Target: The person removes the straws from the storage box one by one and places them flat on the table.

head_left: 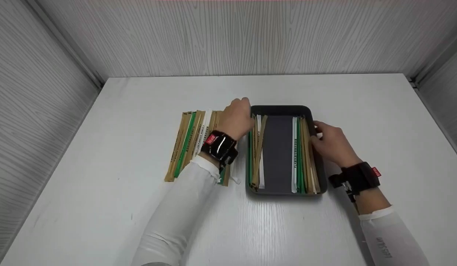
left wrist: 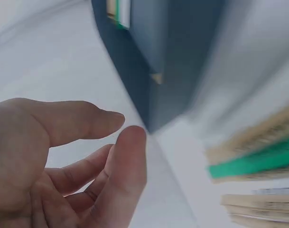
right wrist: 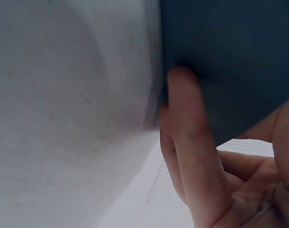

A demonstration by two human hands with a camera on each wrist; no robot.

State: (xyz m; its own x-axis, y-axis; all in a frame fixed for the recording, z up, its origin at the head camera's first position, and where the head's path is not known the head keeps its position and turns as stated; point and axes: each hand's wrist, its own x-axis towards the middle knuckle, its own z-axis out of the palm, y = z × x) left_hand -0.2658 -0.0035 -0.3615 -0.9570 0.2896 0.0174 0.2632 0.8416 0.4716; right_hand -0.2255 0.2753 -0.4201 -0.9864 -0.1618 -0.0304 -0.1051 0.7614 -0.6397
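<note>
A white left sleeve [head_left: 173,214] and white right sleeve [head_left: 394,231] — the latter printed with dark lettering [head_left: 384,247] — ended behind black wristbands [head_left: 359,178], each bearing a small red tag [head_left: 376,171]. The left hand [head_left: 236,118] and right hand [head_left: 332,144] were bare.

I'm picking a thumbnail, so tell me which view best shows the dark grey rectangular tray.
The head view: there the dark grey rectangular tray appears nearly whole, rim and floor visible. The left wrist view catches only a blurred corner section; the right wrist view, only its plain outside, touched by the bare right hand.
</note>
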